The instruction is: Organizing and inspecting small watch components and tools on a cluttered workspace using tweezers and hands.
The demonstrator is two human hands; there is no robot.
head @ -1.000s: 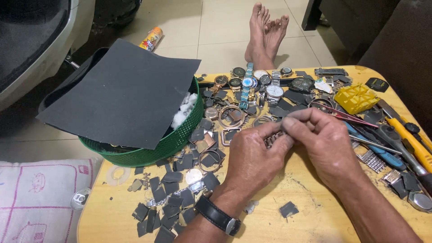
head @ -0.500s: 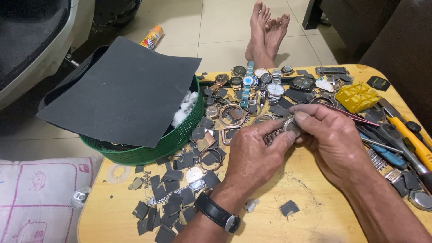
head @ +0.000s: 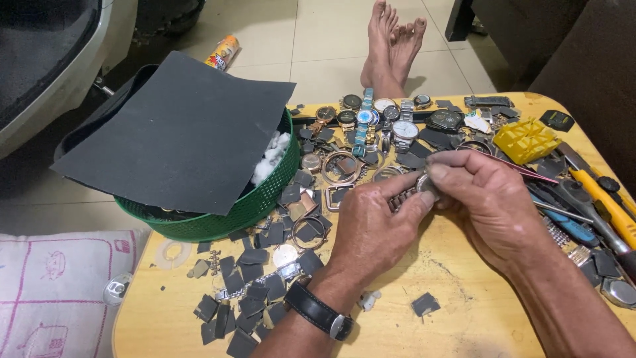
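Over the middle of a yellow wooden table [head: 464, 318], both my hands pinch one small metal wristwatch [head: 412, 190] with a link band. My left hand [head: 374, 229], a black watch on its wrist, grips the band from the left. My right hand [head: 487, 199] closes over the round case from the right, thumb and forefinger on it. Most of the watch is hidden by my fingers.
A green basket [head: 255, 205] under a dark sheet [head: 179, 132] stands at the left. Several watches [head: 391, 119], rings and grey scraps lie around. A yellow plastic holder [head: 527, 139], screwdrivers [head: 606, 205] and pliers sit right. Bare feet [head: 394, 40] rest beyond the table; a cushion [head: 53, 292] is lower left.
My right hand has shifted slightly over the watch case, and both hands stay closed on the watch at the same spot.
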